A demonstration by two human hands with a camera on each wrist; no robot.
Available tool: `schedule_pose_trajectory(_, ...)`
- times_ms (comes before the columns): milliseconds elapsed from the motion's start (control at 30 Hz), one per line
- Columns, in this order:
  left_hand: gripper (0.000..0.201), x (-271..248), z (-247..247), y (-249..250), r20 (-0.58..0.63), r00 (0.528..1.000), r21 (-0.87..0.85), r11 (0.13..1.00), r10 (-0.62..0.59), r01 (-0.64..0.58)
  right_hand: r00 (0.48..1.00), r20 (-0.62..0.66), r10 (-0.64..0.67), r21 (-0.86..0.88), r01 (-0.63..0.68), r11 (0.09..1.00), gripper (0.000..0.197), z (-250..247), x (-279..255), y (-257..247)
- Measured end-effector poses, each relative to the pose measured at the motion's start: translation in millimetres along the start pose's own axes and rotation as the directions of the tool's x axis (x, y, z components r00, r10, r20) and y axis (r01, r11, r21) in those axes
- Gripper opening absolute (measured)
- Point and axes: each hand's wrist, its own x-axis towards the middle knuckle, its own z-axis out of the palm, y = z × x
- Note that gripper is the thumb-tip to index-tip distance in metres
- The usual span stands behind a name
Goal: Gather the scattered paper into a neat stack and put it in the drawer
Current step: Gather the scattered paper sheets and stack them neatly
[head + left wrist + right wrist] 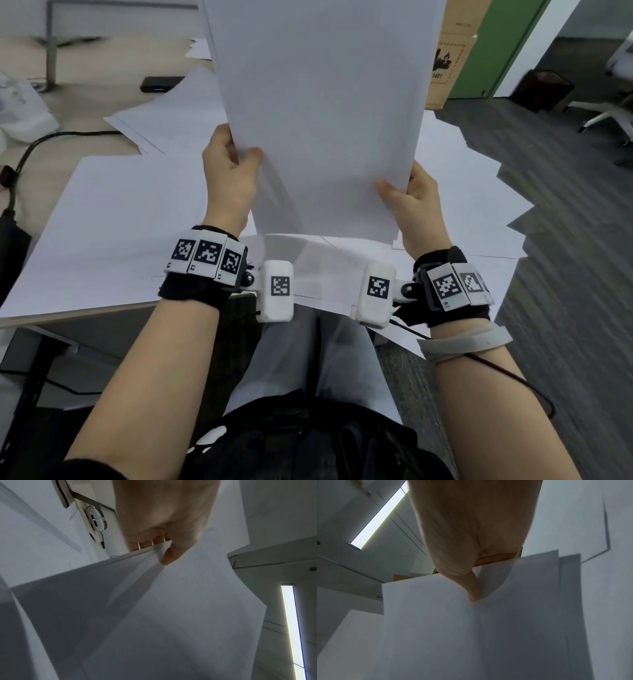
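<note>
I hold a stack of white paper (322,109) upright above the desk, its lower edge near me. My left hand (231,164) pinches its left edge, thumb on the front face, fingers behind. My right hand (411,197) pinches the right edge the same way. In the left wrist view the left hand (164,545) grips the paper stack (154,608) with the thumb pressed on top. From the right wrist, the right hand (476,574) shows its thumb on the sheets (471,635), which are slightly offset from each other. More loose sheets (113,222) lie spread over the desk. No drawer is visible.
A fanned spread of sheets (479,205) overhangs the desk's right edge. A black cable (30,150) and a dark device (161,84) lie on the desk at left and far side. A cardboard box (452,61) stands behind; grey carpet (565,308) lies to the right.
</note>
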Motion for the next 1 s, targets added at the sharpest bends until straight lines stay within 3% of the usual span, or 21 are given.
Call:
schedule_pose_trajectory(133, 0.038, -5, 3, 5, 0.033, 0.999, -0.110, 0.994, 0.010, -0.007, 0.998, -0.063, 0.018, 0.024, -0.017, 1.000, 0.027, -4, 2, 2)
schedule_pose_trajectory(233, 0.033, -8, 3, 5, 0.059, 0.998, -0.164, 0.986, -0.028, 0.037, 0.994, -0.101, 0.040, 0.070, -0.033, 0.997, 0.020, -6, -1, 8)
schedule_pose_trajectory(333, 0.021, -15, 6, 3, 0.117, 0.992, -0.167, 0.983, -0.050, 0.069, 0.994, -0.093, 0.061, 0.110, -0.050, 0.993, 0.023, -5, -4, 12)
schedule_pose_trajectory(500, 0.024, -18, 6, -1, 0.133, 0.988, -0.152, 0.983, -0.078, 0.099, 0.990, -0.109, 0.084, 0.100, -0.073, 0.992, 0.019, -3, -5, 14)
schedule_pose_trajectory(733, 0.008, -17, 11, -13, 0.156, 0.962, -0.096, 0.966, -0.223, 0.240, 0.983, -0.077, 0.166, 0.041, -0.164, 0.986, 0.014, -2, -3, 20)
schedule_pose_trajectory(1000, 0.048, 0, 26, -24, 0.099, 0.951, 0.089, 0.955, -0.292, 0.283, 0.975, -0.126, 0.185, 0.011, -0.185, 0.983, 0.007, -4, 19, 23)
